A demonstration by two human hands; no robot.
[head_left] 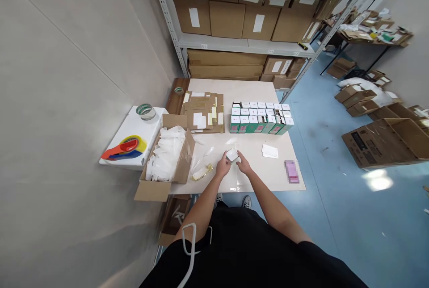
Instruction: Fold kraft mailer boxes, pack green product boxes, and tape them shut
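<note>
You hold a small white-topped box [232,155] between both hands, above the near part of the pale worktop [248,176], in front of your body. The fingers of your left hand [222,166] close on its left side, and those of your right hand [244,164] rest narrowly against its right side.

Beyond it, to the right, green-and-white boxes [253,123] stand packed close together in rows, white tops up. Flattened cardboard [204,117] lies stacked at the far left of the worktop. Just left of your left hand is a crumpled strip of gold-coloured material [202,172], near some clear plastic. To your right lie white cards [270,151], and nearer the right edge a pink item [292,172], blurred out.

At your left an open carton [183,163] is filled with white packets [167,154]. Beside it, on a white surface [125,123], are a roll of tape [146,111] and a red tool [117,148] over yellow and blue pieces. A metal shelf [234,43] loaded with brown cartons [227,19] stands behind the worktop.
</note>
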